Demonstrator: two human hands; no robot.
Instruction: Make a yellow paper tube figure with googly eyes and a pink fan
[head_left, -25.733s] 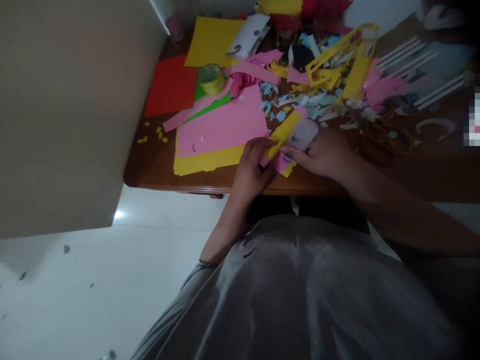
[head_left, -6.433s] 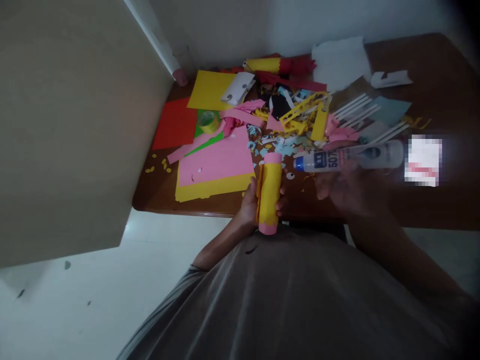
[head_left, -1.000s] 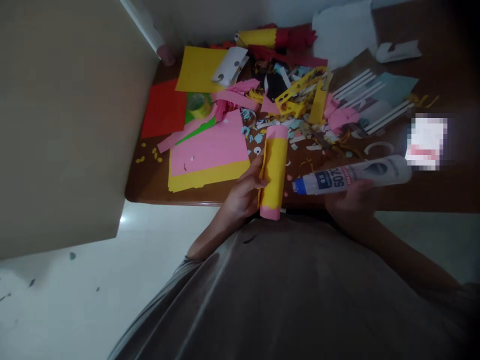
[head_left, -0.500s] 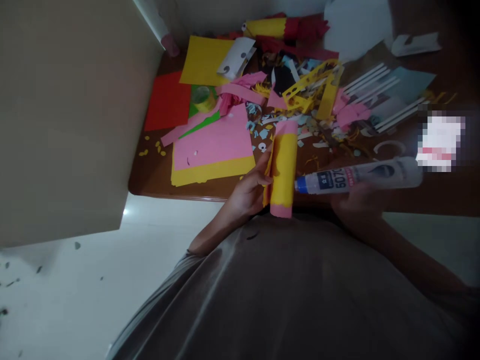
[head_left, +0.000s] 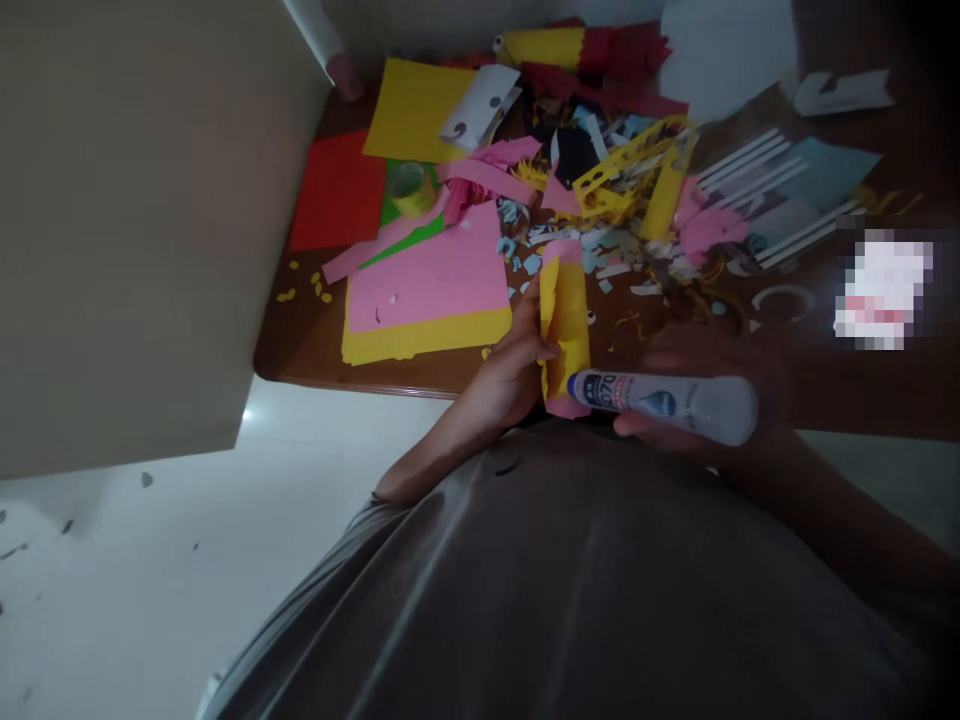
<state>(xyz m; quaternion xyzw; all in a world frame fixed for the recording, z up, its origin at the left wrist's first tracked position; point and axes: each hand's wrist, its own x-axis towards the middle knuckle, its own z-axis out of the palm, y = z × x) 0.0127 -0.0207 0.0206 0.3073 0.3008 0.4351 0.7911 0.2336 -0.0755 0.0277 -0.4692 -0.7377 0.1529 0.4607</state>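
My left hand (head_left: 511,368) grips a paper roll (head_left: 565,310), yellow with pink ends, held upright at the near edge of the brown table (head_left: 862,385). My right hand (head_left: 705,375) is wrapped round a white glue bottle (head_left: 667,400) with a blue cap. The bottle lies sideways and its blue tip touches the lower part of the roll, where the yellow sheet's edge stands slightly loose.
Pink and yellow sheets (head_left: 427,290) lie left of the roll, a red sheet (head_left: 337,190) and a tape roll (head_left: 409,187) beyond. Paper scraps, yellow cut-outs (head_left: 630,175) and white strips (head_left: 750,160) cover the table's middle. A beige panel (head_left: 135,220) stands at the left.
The glue bottle has swung in from the right, and its tip now meets the roll's lower part. The roll has turned slightly in my left hand.
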